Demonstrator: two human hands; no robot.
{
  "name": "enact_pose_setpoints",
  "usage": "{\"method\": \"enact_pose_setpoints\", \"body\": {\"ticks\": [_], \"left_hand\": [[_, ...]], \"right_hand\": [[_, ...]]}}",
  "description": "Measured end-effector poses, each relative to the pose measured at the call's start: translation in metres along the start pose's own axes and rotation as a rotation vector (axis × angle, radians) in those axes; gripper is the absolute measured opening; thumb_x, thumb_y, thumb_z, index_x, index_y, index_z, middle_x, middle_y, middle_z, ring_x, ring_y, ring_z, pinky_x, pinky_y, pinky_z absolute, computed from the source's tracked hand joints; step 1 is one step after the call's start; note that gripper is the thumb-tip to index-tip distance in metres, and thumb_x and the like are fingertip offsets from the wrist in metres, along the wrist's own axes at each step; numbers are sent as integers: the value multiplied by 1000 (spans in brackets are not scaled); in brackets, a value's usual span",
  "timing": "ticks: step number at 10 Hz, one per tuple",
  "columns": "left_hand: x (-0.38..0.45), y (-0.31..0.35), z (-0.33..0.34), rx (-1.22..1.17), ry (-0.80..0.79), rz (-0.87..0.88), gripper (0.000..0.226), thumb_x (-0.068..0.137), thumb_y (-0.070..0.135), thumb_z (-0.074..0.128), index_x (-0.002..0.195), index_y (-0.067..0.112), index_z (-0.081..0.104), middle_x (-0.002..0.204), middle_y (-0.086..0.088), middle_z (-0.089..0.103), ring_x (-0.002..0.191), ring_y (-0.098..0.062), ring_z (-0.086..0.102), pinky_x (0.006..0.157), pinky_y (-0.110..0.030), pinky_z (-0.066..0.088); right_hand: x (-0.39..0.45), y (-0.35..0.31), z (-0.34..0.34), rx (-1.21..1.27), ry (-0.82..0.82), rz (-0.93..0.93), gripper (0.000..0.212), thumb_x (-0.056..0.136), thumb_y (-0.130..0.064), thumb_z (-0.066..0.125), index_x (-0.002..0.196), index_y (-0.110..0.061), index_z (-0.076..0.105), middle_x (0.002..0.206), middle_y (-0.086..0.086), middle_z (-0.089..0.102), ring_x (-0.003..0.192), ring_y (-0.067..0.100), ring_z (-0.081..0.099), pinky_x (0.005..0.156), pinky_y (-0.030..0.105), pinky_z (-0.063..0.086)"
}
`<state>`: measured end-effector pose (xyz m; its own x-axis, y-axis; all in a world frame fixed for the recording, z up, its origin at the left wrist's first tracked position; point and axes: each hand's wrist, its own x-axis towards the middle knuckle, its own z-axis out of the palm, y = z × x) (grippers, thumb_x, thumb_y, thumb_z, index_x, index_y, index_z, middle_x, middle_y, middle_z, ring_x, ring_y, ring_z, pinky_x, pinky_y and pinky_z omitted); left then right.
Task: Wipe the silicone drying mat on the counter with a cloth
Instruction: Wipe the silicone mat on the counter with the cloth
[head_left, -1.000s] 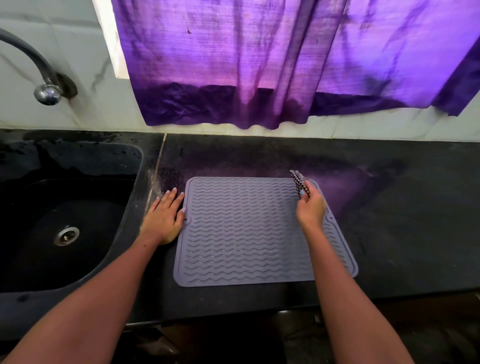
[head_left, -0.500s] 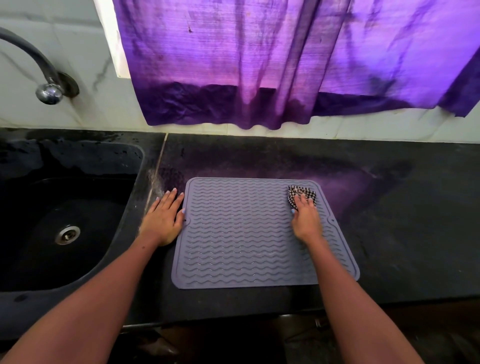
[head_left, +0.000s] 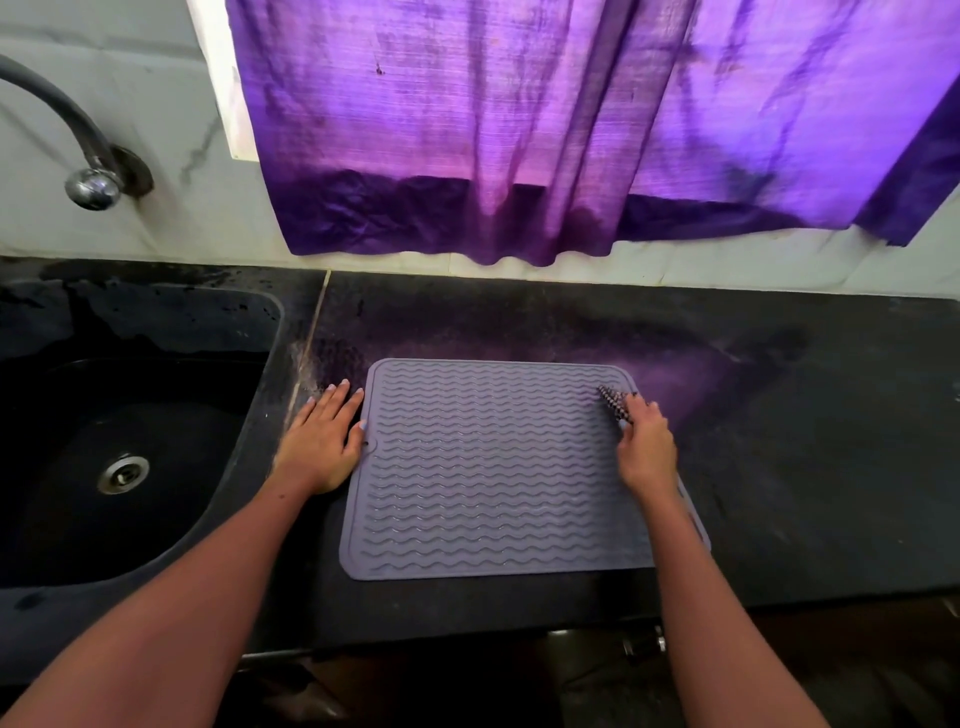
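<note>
A grey silicone drying mat (head_left: 493, 467) with wavy ridges lies flat on the black counter (head_left: 779, 441). My right hand (head_left: 647, 447) is over the mat's right side, near its far corner, and grips a small black-and-white checked cloth (head_left: 613, 402) that sticks out past the fingers onto the mat. My left hand (head_left: 322, 441) lies flat on the counter against the mat's left edge, fingers straight, thumb touching the rim.
A black sink (head_left: 130, 441) with a metal drain (head_left: 123, 473) sits to the left. A tap (head_left: 78, 156) comes out of the tiled wall above it. A purple curtain (head_left: 571, 130) hangs behind the counter. The counter's front edge runs just below the mat.
My right hand spread the cloth flat on the mat's far right corner half a second ago; now it has shifted slightly right and bunched the cloth up. My left hand stays put.
</note>
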<state>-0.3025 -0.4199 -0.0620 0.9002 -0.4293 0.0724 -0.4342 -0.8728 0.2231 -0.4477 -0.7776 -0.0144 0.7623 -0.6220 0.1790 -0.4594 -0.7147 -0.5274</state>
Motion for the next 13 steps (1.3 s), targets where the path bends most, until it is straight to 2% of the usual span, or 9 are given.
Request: {"method": "enact_pose_setpoints", "body": {"ticks": [2,4,5,6,7,8,9,10,13], "left_hand": [[0,1,0,1,7,-5,85,75,56,-7,148,18,16,157,-2,11,145,-13,7,118,-33,2],[0,2,-1,0,6,-7,86,75,56,-8,148,18,15,158,-1,9,145,-13,6,118,-33,1],[-1,2,-2,-6,6,0,86,75,56,-7,148,18,16,157,-2,10,145,-13,7,118,-33,1],[-1,2,-2,-26,21,3,87,74,56,-5,148,17,19,157,-3,12,145,-14,9,117,-33,1],[0,1,-1,-19,15,2,87,74,56,-6,148,18,18,157,-2,11,145,-14,8,118,-33,1],[0,1,-1,-22,8,-4,87,74,57,-6,148,18,18,158,-2,10,145,-13,7,118,-33,1],[-1,1,-1,-25,4,-2,87,74,57,-6,148,18,18,157,-2,10,145,-13,7,118,-33,1],[-1,1,-1,-27,4,-3,87,74,57,-5,148,18,18,157,-2,10,145,-13,7,118,-33,1],[-2,3,-2,-14,6,-6,81,79,53,-3,148,17,17,158,-3,9,145,-14,5,117,-32,0]], "right_hand": [[-13,16,24,-231,-186,-53,55,98,-12,35,149,-5,15,158,13,11,146,25,10,121,35,6],[-3,16,16,-131,-258,-34,54,96,-7,40,147,-6,23,157,12,16,146,25,13,119,32,12],[1,15,5,88,-215,57,47,96,-5,45,142,-6,37,152,12,29,141,24,29,114,28,20],[9,16,-10,361,-146,186,40,97,0,40,136,-2,44,136,12,48,114,20,53,105,29,34],[12,12,-17,438,-31,299,36,97,-7,41,131,-9,52,133,14,55,104,21,59,104,38,40],[-11,-19,-19,336,15,266,41,97,-11,44,137,-9,46,139,13,50,126,29,49,105,31,35],[-42,-48,4,201,-73,50,44,98,-6,39,142,-8,37,147,12,40,133,26,40,108,29,31],[-64,-54,34,-49,-210,-63,51,99,-14,35,148,-9,22,157,11,15,146,23,14,120,36,9],[-65,-55,44,-301,-318,-63,58,101,-38,20,150,-16,-1,159,6,-9,147,23,-6,120,38,-1]]}}
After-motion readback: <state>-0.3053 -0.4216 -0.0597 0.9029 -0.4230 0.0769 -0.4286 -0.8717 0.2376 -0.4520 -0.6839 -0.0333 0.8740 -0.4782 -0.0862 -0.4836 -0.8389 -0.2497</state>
